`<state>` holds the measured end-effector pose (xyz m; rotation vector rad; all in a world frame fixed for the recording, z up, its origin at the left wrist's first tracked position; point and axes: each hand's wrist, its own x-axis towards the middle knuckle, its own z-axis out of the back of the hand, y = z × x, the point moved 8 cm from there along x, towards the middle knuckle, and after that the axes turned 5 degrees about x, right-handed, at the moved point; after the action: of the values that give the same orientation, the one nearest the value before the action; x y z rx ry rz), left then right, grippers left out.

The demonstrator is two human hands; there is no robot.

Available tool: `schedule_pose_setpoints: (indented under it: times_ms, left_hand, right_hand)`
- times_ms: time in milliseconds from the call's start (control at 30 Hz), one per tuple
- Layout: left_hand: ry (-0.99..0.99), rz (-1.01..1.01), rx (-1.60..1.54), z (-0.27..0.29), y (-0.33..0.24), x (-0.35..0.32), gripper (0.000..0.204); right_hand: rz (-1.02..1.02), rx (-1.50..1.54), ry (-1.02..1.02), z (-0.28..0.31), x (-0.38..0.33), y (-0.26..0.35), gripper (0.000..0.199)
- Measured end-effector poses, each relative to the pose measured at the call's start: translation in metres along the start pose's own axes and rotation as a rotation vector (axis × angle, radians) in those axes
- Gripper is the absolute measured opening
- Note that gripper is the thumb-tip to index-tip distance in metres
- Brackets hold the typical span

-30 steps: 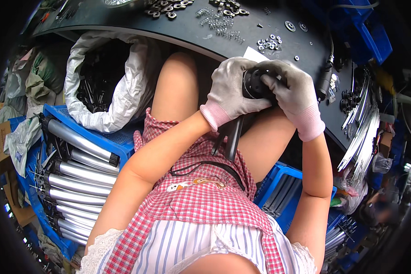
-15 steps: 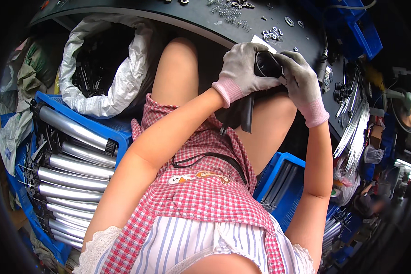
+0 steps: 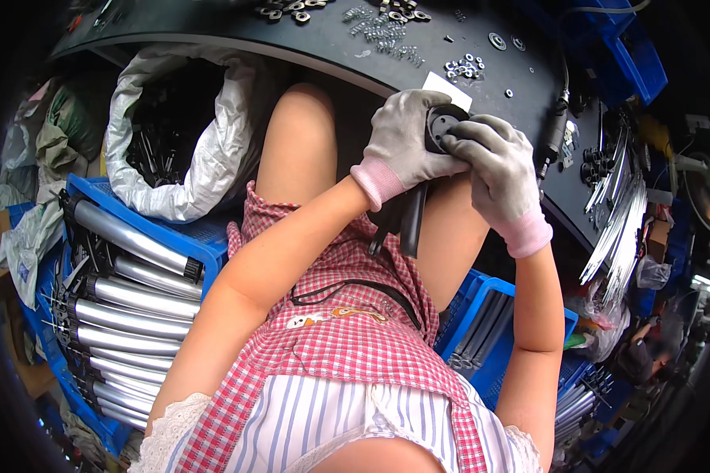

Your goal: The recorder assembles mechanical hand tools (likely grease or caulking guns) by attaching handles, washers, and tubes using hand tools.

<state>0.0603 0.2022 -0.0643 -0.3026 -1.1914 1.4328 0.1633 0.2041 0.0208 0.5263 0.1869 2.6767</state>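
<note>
My left hand (image 3: 406,138), in a grey-white work glove with a pink cuff, is wrapped round a black round part (image 3: 443,122) that has small holes in its flat face. My right hand (image 3: 497,162), gloved alike, has its fingers bent and its fingertips pressed to the right side of that face. Anything small under those fingertips is hidden. Below the hands, a dark tube (image 3: 412,221) hangs down between my thighs; its join to the round part is hidden.
Springs (image 3: 379,33), small rings (image 3: 465,67) and two washers (image 3: 497,41) lie on the dark table (image 3: 323,39). A powered screwdriver (image 3: 556,130) hangs at the right. A blue crate of silver tubes (image 3: 134,315) and a white sack (image 3: 213,150) stand left; thin metal rods (image 3: 619,205) lie right.
Both hands have come slightly lower, and the round part has turned so its holed face shows. My right fingers have moved onto that face.
</note>
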Motion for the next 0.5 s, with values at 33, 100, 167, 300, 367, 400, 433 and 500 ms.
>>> schedule_pose_setpoints:
  times_ms: [33,100,167,300,367,400,433,500]
  left_hand:
    - [0.000,-0.005,-0.010,0.000,0.000,0.000,0.077]
    - [0.003,0.014,-0.037,0.004,0.002,-0.001,0.076]
    - [0.040,0.027,-0.027,0.005,0.002,-0.003,0.080]
    - [0.066,-0.049,0.029,0.005,0.000,-0.007,0.085]
    - [0.087,-0.045,0.021,0.000,-0.003,-0.006,0.086]
    - [0.095,-0.004,-0.007,0.001,0.000,-0.008,0.085]
    - [0.100,0.007,-0.002,0.000,0.001,-0.008,0.085]
    - [0.104,-0.035,0.045,0.000,0.000,-0.006,0.085]
  right_hand:
    - [-0.034,0.039,-0.004,0.001,0.000,-0.004,0.028]
    - [-0.087,0.157,0.015,0.002,0.000,-0.011,0.031]
    - [-0.145,0.244,-0.087,0.014,-0.004,-0.032,0.038]
    - [-1.124,-0.446,-0.082,0.039,-0.067,-0.179,0.053]
    - [-1.402,-0.341,0.021,0.017,-0.098,-0.233,0.067]
    - [-1.451,-0.322,0.020,0.013,-0.091,-0.241,0.069]
    - [-1.431,-0.361,0.020,0.012,-0.088,-0.241,0.065]
    - [-1.351,-0.351,-0.024,0.013,-0.081,-0.243,0.057]
